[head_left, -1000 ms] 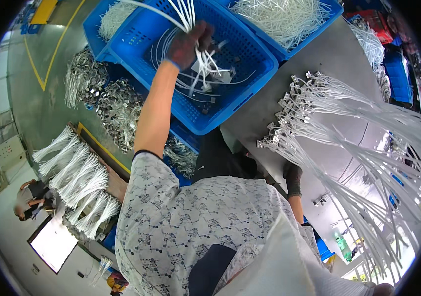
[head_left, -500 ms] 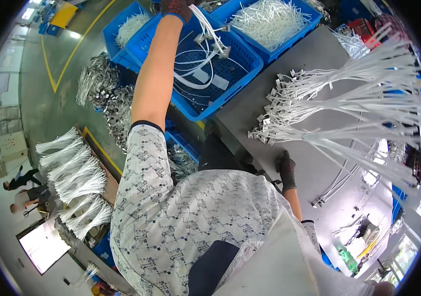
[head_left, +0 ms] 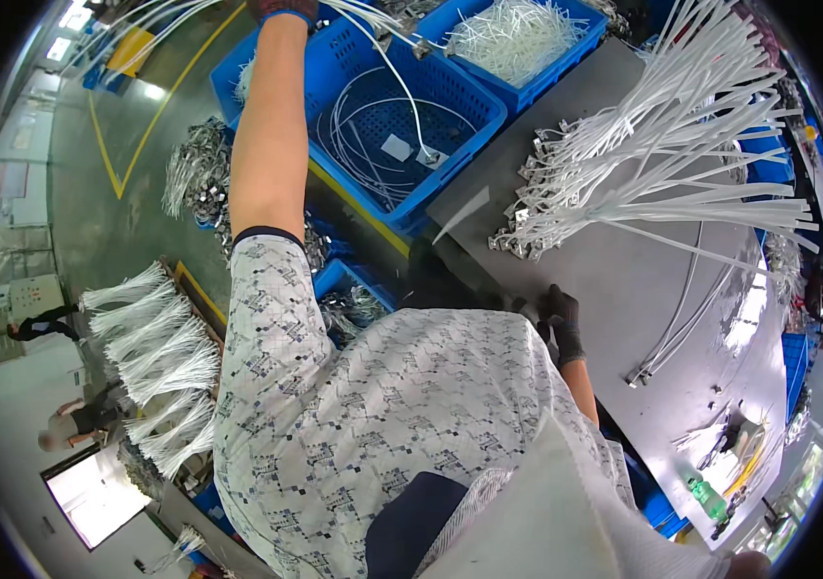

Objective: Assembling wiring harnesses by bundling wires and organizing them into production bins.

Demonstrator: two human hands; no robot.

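Note:
At the top edge, my left hand (head_left: 281, 10) wears a dark glove and is closed around a bundle of long white strips (head_left: 358, 13) with metal ends. Part of this hand is cut off by the picture edge. Below it stands a blue crate (head_left: 474, 145) holding a few loose white strips and small pale pieces. My right hand (head_left: 560, 317), also gloved, rests at the edge of the grey table (head_left: 624, 280) with its fingers stretched out and nothing seen in them. Beyond it, bunches of white strips with metal ends (head_left: 595, 174) lie on the table.
Another blue crate (head_left: 518, 43) is full of short white strips. Metal parts (head_left: 194, 174) are heaped at left, near stacked white bundles (head_left: 165, 338). A few loose strips (head_left: 672, 338) and a green bottle (head_left: 709, 500) lie on the table. Two people (head_left: 45, 326) are at far left.
My left hand has moved left with the strips, which now trail out to both sides above the crate. Fewer strips hang in the crate. My right hand stays at the table edge.

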